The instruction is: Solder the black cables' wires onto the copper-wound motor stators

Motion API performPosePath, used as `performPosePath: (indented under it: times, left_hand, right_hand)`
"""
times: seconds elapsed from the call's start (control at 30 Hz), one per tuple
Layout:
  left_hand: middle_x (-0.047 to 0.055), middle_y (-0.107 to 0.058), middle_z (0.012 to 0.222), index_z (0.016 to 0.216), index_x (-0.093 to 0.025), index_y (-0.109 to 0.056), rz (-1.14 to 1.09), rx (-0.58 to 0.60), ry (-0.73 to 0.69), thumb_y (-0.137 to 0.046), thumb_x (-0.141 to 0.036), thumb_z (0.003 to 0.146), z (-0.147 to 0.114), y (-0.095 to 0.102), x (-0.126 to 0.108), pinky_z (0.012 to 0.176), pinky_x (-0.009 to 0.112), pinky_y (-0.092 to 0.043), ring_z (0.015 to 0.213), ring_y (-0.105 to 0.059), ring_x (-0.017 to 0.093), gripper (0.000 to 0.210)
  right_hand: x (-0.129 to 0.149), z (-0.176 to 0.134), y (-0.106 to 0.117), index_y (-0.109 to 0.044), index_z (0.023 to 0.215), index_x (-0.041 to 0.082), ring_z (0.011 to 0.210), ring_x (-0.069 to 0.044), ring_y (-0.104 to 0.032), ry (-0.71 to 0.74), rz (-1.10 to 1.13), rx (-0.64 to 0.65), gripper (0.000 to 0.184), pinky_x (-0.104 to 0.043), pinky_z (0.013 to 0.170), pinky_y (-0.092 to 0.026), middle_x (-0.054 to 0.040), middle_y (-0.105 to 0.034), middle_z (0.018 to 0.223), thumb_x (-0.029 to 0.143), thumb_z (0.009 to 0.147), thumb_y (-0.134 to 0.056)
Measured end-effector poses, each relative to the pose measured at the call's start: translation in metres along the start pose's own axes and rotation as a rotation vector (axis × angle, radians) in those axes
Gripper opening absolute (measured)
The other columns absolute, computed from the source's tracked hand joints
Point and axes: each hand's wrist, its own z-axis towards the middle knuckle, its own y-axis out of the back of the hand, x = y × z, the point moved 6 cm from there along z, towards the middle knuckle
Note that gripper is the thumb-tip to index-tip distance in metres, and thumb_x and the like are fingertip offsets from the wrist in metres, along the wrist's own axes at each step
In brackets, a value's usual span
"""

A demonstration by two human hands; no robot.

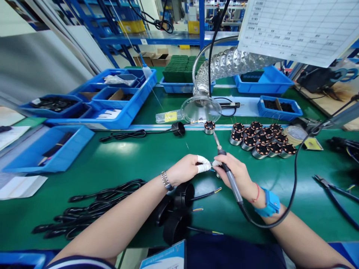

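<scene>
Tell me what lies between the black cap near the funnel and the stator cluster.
In the head view, between cap and cluster lie thin wires, then a lone stator, the soldering iron's tip by its near side.

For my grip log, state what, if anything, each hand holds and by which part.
The right hand holds the soldering iron by its handle. The left hand is pinched at the fingertips; what it may grip is too small to tell.
</scene>
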Motion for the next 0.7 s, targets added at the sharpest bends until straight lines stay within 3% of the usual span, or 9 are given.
performPosePath:
  times: [0.17, 0.3, 0.4, 0.53, 0.7]
  left_hand:
    - [0.003, -0.065, 0.081, 0.077, -0.015, -0.065, -0.016, -0.062, 0.038, -0.055, -0.036, 0.073, 0.001, 0.001, 0.004, 0.073, 0.027, -0.041, 0.077, -0.056, 0.017, 0.024]
    - [0.002, -0.063, 0.077, 0.07, -0.015, -0.062, 0.015, -0.12, 0.062, -0.055, -0.031, 0.071, 0.002, 0.002, 0.005, 0.071, 0.027, -0.041, 0.074, -0.056, 0.017, 0.018]
    - [0.002, -0.063, 0.079, 0.069, -0.015, -0.062, 0.068, -0.12, 0.053, -0.053, -0.028, 0.071, 0.003, 0.002, 0.004, 0.072, 0.028, -0.04, 0.075, -0.056, 0.017, 0.016]
    - [0.002, -0.062, 0.077, 0.069, -0.016, -0.061, 0.101, -0.13, 0.057, -0.051, -0.026, 0.071, 0.003, 0.001, 0.003, 0.07, 0.027, -0.041, 0.073, -0.055, 0.016, 0.015]
    - [0.001, -0.061, 0.077, 0.067, -0.016, -0.06, 0.149, -0.154, 0.055, -0.049, -0.024, 0.07, 0.002, -0.001, -0.001, 0.064, 0.026, -0.041, 0.07, -0.055, 0.015, 0.014]
  right_hand:
    - [-0.015, -0.005, -0.005, -0.046, 0.104, 0.023, 0.063, -0.012, -0.058, -0.223, 0.15, -0.069, 0.028, -0.025, 0.063, -0.049, -0.0025, -0.06, 0.082, 0.021, 0.077, -0.055]
    - [-0.018, -0.006, 0.013, -0.049, 0.101, 0.022, 0.065, -0.012, -0.059, -0.293, 0.152, -0.165, 0.027, -0.023, 0.062, -0.048, -0.0008, -0.061, 0.081, 0.024, 0.075, -0.058]
    - [-0.015, -0.01, 0.034, -0.054, 0.097, 0.022, 0.062, -0.011, -0.058, -0.281, 0.082, -0.182, 0.018, -0.023, 0.061, -0.047, 0.0001, -0.061, 0.076, 0.023, 0.08, -0.053]
    - [-0.002, -0.02, 0.055, -0.059, 0.101, 0.022, 0.069, -0.015, -0.057, -0.163, 0.003, -0.158, 0.025, -0.027, 0.064, -0.046, -0.003, -0.061, 0.078, 0.021, 0.076, -0.057]
    - [-0.003, -0.033, 0.061, -0.064, 0.095, 0.021, 0.065, -0.015, -0.052, -0.162, 0.14, -0.127, 0.022, -0.029, 0.058, -0.044, -0.0034, -0.059, 0.073, 0.014, 0.076, -0.056]
